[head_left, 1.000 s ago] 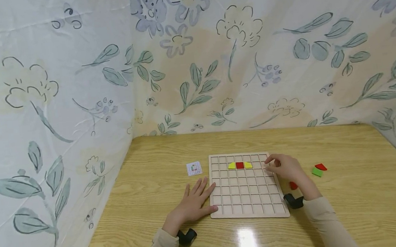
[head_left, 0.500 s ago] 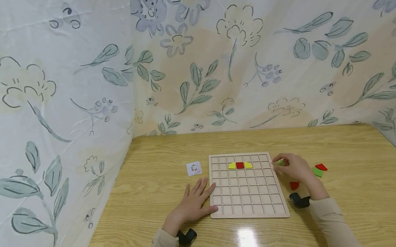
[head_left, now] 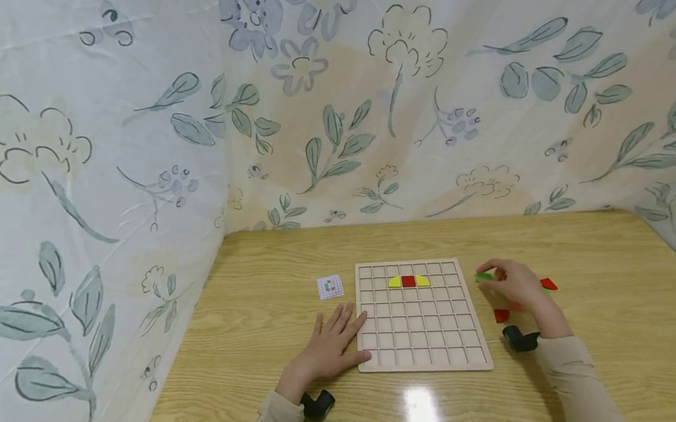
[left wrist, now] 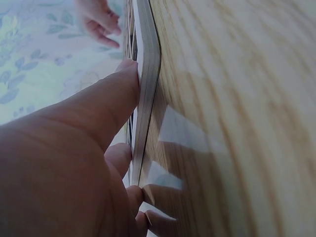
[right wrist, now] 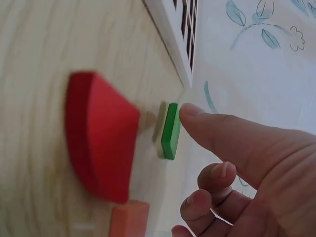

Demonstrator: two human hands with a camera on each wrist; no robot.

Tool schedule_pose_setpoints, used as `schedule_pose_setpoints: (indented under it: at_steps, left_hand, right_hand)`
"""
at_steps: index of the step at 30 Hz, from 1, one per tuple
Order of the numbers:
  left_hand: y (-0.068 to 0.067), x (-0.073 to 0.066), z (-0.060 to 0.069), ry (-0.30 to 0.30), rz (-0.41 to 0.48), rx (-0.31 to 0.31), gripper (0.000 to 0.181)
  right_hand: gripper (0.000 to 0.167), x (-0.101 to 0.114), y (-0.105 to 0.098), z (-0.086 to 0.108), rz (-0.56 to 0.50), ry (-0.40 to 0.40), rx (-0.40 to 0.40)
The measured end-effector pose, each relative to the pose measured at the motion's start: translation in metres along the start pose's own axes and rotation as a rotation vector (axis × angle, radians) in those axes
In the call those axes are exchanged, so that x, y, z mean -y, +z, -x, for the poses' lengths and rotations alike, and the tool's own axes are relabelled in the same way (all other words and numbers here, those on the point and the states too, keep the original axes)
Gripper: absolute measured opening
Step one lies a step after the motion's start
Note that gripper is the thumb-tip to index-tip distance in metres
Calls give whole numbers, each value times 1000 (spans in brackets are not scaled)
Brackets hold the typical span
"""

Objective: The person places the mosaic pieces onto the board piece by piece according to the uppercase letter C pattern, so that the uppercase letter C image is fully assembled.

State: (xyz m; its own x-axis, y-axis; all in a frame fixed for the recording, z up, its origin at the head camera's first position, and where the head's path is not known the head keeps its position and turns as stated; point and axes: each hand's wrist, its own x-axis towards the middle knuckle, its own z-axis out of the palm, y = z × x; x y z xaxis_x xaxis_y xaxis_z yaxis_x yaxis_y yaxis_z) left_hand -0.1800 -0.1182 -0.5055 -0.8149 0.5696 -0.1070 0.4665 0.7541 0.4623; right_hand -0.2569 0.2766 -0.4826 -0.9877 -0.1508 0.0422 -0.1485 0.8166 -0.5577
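My right hand [head_left: 515, 283] is just off the grid board's right side, its thumb and forefinger pinching a small flat green piece [head_left: 483, 277]. In the right wrist view the thumb tip meets the edge of the green piece [right wrist: 170, 132]; the forefinger is hidden there. My left hand [head_left: 326, 346] lies with spread fingers at the left edge of the wooden grid board [head_left: 420, 319], thumb and a fingertip on its rim. A yellow quarter-round piece [head_left: 394, 282], a red square [head_left: 408, 281] and another yellow quarter-round piece [head_left: 422, 280] sit in a row on the board.
A red fan-shaped piece [head_left: 501, 315] lies right of the board, with an orange piece [right wrist: 129, 218] near it. Another red piece [head_left: 548, 284] and a partly hidden green one are farther right. A patterned card [head_left: 330, 287] lies left of the board. Floral cloth hangs behind the table.
My right hand has moved right, from the board's right edge to the green piece on the table, which now shows at its fingertips. The left hand stays on the board's edge.
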Motion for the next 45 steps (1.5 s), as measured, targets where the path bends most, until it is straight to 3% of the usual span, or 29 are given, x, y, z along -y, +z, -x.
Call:
schedule_pose_setpoints:
  at_steps: [15, 45]
  left_hand:
    - [-1, 0, -2, 13, -14, -9, 71]
    - [-1, 0, -1, 7, -6, 3, 72]
  right_hand:
    - [34, -14, -2, 1, 46, 39, 15]
    - [29, -3, -6, 3, 80, 17, 11]
